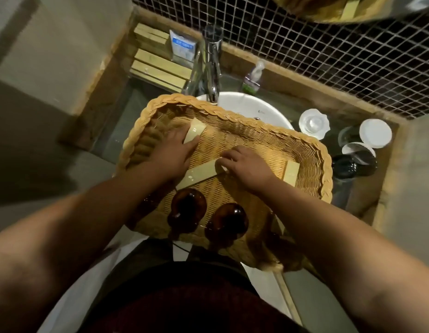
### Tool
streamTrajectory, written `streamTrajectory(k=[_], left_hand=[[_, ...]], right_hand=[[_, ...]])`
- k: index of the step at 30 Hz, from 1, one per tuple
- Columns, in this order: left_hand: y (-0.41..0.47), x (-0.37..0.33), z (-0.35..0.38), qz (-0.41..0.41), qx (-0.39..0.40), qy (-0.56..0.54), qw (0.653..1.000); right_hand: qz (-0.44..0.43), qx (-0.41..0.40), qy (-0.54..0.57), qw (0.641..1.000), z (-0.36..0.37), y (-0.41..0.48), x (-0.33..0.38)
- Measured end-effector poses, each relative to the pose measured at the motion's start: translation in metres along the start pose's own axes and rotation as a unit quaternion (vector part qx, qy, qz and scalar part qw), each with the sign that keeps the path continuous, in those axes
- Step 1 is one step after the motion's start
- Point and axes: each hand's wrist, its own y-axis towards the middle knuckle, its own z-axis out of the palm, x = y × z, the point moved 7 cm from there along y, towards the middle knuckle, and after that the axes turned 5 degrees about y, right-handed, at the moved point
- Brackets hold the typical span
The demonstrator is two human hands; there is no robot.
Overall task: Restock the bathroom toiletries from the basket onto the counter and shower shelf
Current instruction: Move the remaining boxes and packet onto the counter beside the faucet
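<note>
A wicker basket (311,150) rests over the white sink (251,109). Inside lie slim pale green boxes: one at the back left (195,132), a long one in the middle (199,175), one at the right wall (291,173). Two amber bottles (188,207) (229,221) lie near the front edge. My left hand (172,152) lies flat on the back-left box, fingers on its lower end. My right hand (244,164) pinches the right end of the middle box.
Several green boxes (158,68) and a blue-white packet (183,48) are stacked on the counter's back left. A chrome tap (212,66) and small pump bottle (253,78) stand behind the sink. Glasses with white lids (314,123) and a dark bottle (355,165) sit right.
</note>
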Motion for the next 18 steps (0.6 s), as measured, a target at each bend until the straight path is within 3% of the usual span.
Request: streamTrajectory(k=[6,9,15,18], left_hand=[[0.022,-0.028,-0.009,0.090,0.025,-0.012,0.996],[0.021,-0.038,-0.007,0.145,0.019,-0.002,0.989],[0.008,-0.039,-0.008,0.188,-0.013,-0.002,0.982],[0.005,-0.036,-0.003,0.177,-0.014,0.002,0.984]], right_hand=[[0.210,-0.025,-0.053,0.976,-0.007,-0.046,-0.061],[0.266,-0.009,-0.056,0.962,-0.003,-0.060,-0.072],[0.168,-0.041,0.092,0.981,0.009,-0.049,-0.043],[0.183,-0.053,0.100,0.977,0.018,-0.052,-0.031]])
